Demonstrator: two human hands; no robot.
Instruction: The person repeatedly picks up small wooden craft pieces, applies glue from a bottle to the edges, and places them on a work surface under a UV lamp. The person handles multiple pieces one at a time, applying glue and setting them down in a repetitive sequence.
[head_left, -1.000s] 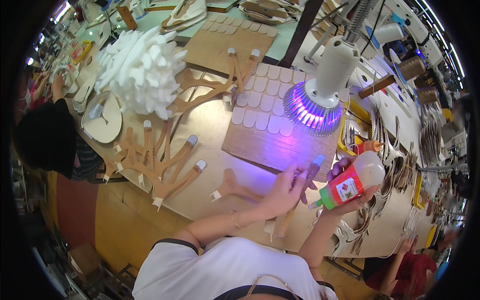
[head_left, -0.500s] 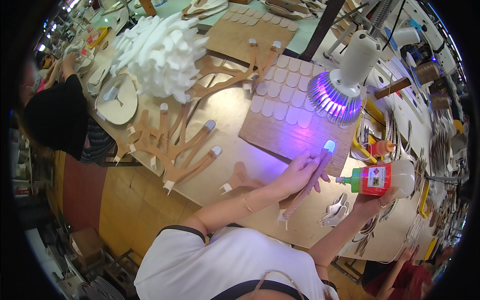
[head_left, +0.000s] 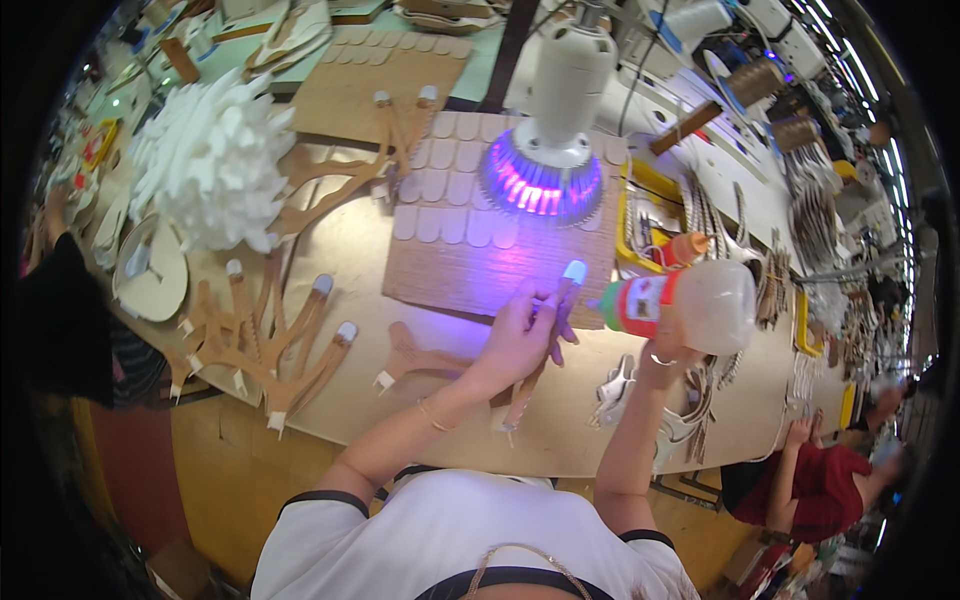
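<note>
A long wooden strip [head_left: 545, 335] with a pale, rounded tip is held in the left hand [head_left: 520, 335], its tip pointing to the far side, just under the glowing purple lamp [head_left: 545, 180], and its lower end reaching nearward past the wrist over the curved table edge [head_left: 480, 455]. The left hand is closed around the strip's middle, fingers [head_left: 560, 325] wrapped over it, the thumb on top. Just to the right, a translucent glue bottle [head_left: 690, 300] with a red label and orange nozzle is gripped in the right hand [head_left: 665, 350]; the bottle is tipped on its side, the nozzle pointing left toward the strip's tip — near it but not touching. The right hand is curled shut beneath the bottle's body.

The strip looks flat and light brown, the tip whitish-blue in the lamp's glow. Behind it on the far side, a brown board [head_left: 480, 260] covered with rows of small pale tiles is laid flat. To the left, branched wooden pieces [head_left: 270, 340] with pale tips are spread out, and a white fluffy cluster [head_left: 205, 165] is seen further off.
</note>
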